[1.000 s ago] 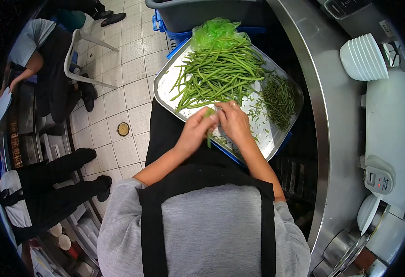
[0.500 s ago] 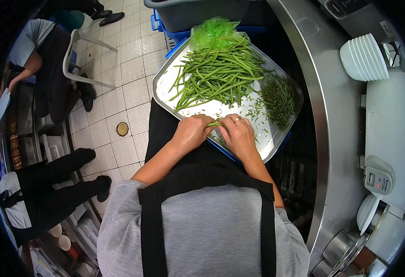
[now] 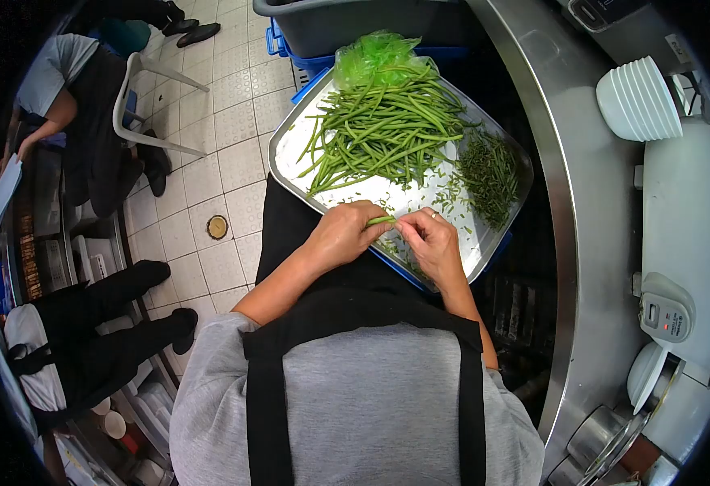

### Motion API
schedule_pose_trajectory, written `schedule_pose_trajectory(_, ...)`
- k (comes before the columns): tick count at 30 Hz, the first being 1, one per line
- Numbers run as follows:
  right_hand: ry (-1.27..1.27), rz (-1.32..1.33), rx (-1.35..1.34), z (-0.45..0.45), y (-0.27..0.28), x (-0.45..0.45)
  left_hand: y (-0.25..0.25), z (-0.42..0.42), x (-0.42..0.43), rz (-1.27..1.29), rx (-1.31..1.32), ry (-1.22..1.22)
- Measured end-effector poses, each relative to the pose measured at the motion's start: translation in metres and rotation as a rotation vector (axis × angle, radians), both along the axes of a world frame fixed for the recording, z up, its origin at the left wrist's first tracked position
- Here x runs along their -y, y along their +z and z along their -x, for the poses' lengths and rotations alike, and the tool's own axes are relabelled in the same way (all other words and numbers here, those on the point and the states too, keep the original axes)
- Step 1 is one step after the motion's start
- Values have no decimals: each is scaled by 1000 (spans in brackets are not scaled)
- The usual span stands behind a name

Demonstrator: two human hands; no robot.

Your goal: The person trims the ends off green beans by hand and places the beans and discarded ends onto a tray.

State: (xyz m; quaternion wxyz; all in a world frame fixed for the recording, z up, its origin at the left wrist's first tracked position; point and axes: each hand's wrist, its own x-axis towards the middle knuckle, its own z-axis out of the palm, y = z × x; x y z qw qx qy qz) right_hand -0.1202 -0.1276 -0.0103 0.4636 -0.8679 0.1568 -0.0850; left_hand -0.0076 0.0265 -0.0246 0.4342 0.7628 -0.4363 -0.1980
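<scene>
1 green bean (image 3: 381, 219) is held between the 2 hands, just above the near edge of the metal tray (image 3: 293, 154). Its long axis runs roughly crosswise, from the fingers of the left hand (image 3: 339, 235) toward those of the right hand (image 3: 437, 243). The left hand is closed around the bean, and much of its length is hidden by the curled fingers; only a short stretch is left exposed. The right hand is held narrow, with thumb and index finger brought together at the bean's right end. Whether the tip is gripped or only touched cannot be told.

Beyond both hands, the heap of beans (image 3: 387, 134) is spread over the tray, with a green plastic bag (image 3: 377, 63) set at its far side. The pile of trimmings (image 3: 488, 178) is placed at the tray's right corner, beyond and to the right of the right hand, which is nearer to it than the left. Loose bits (image 3: 450, 194) are scattered between that pile and the hands. Past the tray, a grey tub (image 3: 363, 28) is seen.
</scene>
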Motion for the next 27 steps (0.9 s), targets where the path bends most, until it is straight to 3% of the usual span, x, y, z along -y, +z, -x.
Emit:
schedule_pose_trajectory(6, -30, 73, 25, 2, -1, -1, 3, 2, 2, 6, -67, -17)
schedule_pose_trajectory(10, -198, -341, 62, 5, -31, 7, 8, 5, 4, 57, -140, -70)
schedule_pose_trajectory(12, -283, -679, 111, 4, -34, 16, 12, 4, 4, 26, -381, 16)
schedule_pose_trajectory(16, -55, -528, -51, 7, -29, 15, 6, 0, 5, 176, -672, 142)
schedule_pose_trajectory(20, 139, -298, -100, 9, -25, 0, 3, 0, 4, 268, -623, 212)
schedule_pose_trajectory(23, 62, -660, -214, 9, -25, 2, 5, 1, 3, 356, -658, 251)
schedule_pose_trajectory(27, 108, -822, -186, 10, -24, 11, 11, 2, 1, 392, -588, 297)
